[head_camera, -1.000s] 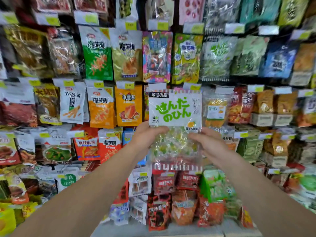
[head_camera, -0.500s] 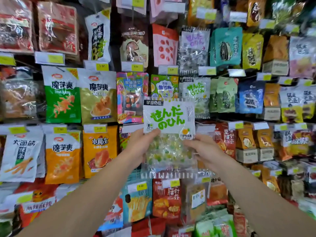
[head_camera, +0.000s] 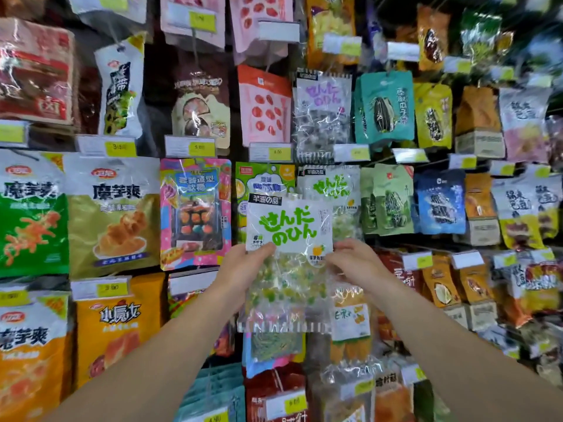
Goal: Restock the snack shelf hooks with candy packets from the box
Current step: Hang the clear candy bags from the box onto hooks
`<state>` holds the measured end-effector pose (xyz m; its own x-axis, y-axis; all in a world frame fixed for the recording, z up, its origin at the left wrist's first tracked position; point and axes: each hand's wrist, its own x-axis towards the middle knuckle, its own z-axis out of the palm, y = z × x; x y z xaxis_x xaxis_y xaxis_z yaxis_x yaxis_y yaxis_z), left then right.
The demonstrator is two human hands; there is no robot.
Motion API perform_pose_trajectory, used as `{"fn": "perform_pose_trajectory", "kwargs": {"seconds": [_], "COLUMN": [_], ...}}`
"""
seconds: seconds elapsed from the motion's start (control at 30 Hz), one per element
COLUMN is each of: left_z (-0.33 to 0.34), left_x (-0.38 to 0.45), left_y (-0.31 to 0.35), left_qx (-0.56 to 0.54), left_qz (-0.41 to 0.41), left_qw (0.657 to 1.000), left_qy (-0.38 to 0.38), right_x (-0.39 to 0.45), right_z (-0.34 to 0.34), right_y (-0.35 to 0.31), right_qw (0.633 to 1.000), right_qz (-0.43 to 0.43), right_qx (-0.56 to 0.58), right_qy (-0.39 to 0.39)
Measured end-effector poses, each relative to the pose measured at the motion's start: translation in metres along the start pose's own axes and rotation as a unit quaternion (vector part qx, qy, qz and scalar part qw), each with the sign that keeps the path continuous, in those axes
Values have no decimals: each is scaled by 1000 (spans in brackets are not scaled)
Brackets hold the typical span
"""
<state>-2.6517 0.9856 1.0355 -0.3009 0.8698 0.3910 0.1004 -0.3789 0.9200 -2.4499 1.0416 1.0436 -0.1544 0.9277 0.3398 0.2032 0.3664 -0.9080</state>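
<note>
A clear candy packet [head_camera: 289,229] with a white label and green lettering is held upright in front of the shelf. My left hand [head_camera: 246,269] grips its left edge below the label. My right hand [head_camera: 355,263] pinches its right edge at the same height. Green and yellow candies show through the clear lower half. Directly behind its upper right hangs a matching green-lettered packet [head_camera: 333,190] on a hook. Above that hangs a similar packet with purple lettering [head_camera: 323,114]. The box is not in view.
The wall is packed with hanging snack bags in rows, each under a yellow price tag [head_camera: 277,152]. A green packet [head_camera: 265,181] hangs just left of the matching one, and dark green seed bags [head_camera: 390,202] hang to its right.
Both hands have carried the packet upward along the shelf, and my view has tilted up with it. The packet now overlaps the matching green-lettered packet on its hook.
</note>
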Motion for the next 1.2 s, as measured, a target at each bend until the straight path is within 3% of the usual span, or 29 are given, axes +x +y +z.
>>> {"fn": "perform_pose_trajectory", "kwargs": {"seconds": [0.13,0.33,0.5,0.7,1.2], "left_z": [31,71,105,131,166], "left_x": [35,85,116,134,151], "left_y": [-6,-10,-5,-2,20], "left_qx": [16,35,44,67,44], "left_qz": [9,20,33,43,44], "left_qw": [1000,998,993,991,993], "left_qy": [20,56,106,106,103], "right_x": [48,115,162,206,243], "right_z": [-33,-72,-104,-125,-135], "right_y": [-3,-14,-36,-55,-77], "right_qw": [999,970,872,787,829], "right_qz": [-24,-149,-316,-411,-409], "right_qx": [-38,-187,-350,-427,-365], "right_qy": [11,52,133,169,115]}}
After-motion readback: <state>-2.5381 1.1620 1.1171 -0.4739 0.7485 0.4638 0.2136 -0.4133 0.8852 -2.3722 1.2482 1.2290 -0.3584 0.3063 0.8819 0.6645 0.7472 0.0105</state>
